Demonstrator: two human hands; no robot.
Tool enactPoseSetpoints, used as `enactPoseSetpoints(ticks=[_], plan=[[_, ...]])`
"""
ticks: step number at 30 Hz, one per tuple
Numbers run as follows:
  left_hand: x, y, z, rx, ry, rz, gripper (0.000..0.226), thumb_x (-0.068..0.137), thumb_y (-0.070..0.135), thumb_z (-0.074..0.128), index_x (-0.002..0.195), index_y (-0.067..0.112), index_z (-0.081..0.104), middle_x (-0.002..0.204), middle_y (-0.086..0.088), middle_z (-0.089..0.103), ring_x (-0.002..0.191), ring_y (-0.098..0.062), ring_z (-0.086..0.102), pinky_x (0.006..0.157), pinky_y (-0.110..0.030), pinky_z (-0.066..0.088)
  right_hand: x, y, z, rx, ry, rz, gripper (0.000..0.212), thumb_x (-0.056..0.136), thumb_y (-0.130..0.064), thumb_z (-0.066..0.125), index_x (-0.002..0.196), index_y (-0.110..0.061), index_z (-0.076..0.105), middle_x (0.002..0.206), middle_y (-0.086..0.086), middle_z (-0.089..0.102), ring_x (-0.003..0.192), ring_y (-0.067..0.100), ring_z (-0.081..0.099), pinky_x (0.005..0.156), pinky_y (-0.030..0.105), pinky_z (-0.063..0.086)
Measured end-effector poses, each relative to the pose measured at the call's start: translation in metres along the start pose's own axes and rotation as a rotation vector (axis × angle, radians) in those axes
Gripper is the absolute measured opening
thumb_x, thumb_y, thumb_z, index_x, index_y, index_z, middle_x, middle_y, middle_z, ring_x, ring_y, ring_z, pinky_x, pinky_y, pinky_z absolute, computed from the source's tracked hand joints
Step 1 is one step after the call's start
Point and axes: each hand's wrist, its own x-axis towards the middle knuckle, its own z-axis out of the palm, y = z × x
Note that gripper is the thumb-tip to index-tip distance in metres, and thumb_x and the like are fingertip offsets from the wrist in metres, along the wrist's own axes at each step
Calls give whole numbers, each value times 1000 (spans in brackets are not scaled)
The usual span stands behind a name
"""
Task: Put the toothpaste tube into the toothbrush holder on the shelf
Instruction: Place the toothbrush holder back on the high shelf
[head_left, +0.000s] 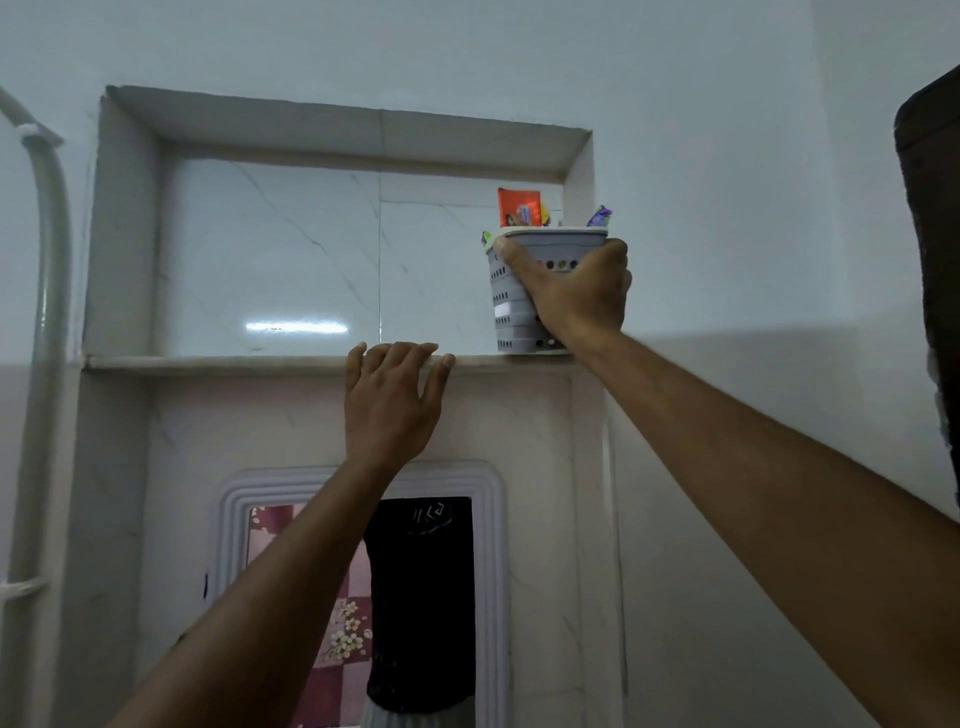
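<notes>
**A:** Where is the toothpaste tube?

**B:** The orange-red toothpaste tube (518, 207) stands upright in the toothbrush holder (511, 304), its top showing above the rim, toward the back-left.

**A:** And the holder?

**B:** A grey perforated cup with a white rim, at the right end of the shelf (218, 362), just beside the right wall of the tiled wall niche (270, 249). Purple-tipped items (600, 215) poke out on its right side; what they are cannot be told.

**A:** The hands?

**B:** The right hand (576, 291) wraps the holder's front, its grip closed around the cup, thumb near the rim. The left hand (392, 400) is open, fingers spread and curled over the shelf's front edge, holding nothing.

**A:** Around them?

**B:** Below the shelf, a white-framed mirror (488, 571) reflects a dark garment and a pink floral pattern. A white pipe (49, 312) runs down the wall at far left.
</notes>
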Motion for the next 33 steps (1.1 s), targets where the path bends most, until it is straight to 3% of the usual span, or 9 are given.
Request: enactPoseSetpoints(ticks=[4, 8, 13, 21, 28, 33], plan=[[0, 1, -2, 9, 11, 8, 47, 110, 57, 42, 131, 27, 72, 127, 7, 74, 130, -21, 59, 127, -45, 24, 3, 11, 18, -62, -119, 54, 127, 74, -88, 78, 158, -5, 31, 156, 10, 46, 147, 32, 43, 111, 45, 45], [-1, 2, -2, 15, 12, 4, 47, 110, 56, 42, 131, 27, 72, 128, 6, 73, 132, -21, 58, 128, -46, 23, -1, 17, 28, -232, -222, 27, 137, 86, -87, 68, 173, -9, -4, 172, 15, 23, 160, 36, 26, 127, 54, 32], [-1, 1, -2, 12, 17, 7, 47, 109, 57, 43, 132, 27, 72, 128, 6, 73, 132, -21, 58, 129, -45, 22, -12, 35, 30, -361, -316, 37, 126, 95, -88, 49, 173, -18, -22, 173, 16, 13, 161, 39, 19, 130, 58, 20], [-3, 1, -2, 10, 26, 11, 45, 109, 56, 43, 126, 26, 72, 124, 7, 73, 129, -21, 59, 128, -47, 24, -30, 62, 33, -467, -319, -49, 124, 99, -88, 41, 172, -11, -23, 166, 19, 20, 155, 39, 23, 131, 51, 18], [-1, 1, -4, 13, 16, 14, 44, 109, 57, 44, 122, 26, 74, 122, 8, 75, 125, -22, 62, 126, -47, 27, -31, 66, 29, -560, -405, -82, 122, 100, -89, 33, 168, -12, -34, 173, 19, 8, 160, 38, 14, 133, 52, 13], [1, 2, -7, 1, -6, 5, 45, 108, 57, 44, 123, 27, 74, 123, 8, 75, 125, -22, 62, 126, -47, 26, -30, 67, 22, -557, -425, -106, 127, 98, -88, 40, 168, -11, -33, 173, 18, 9, 161, 37, 15, 133, 52, 15]])
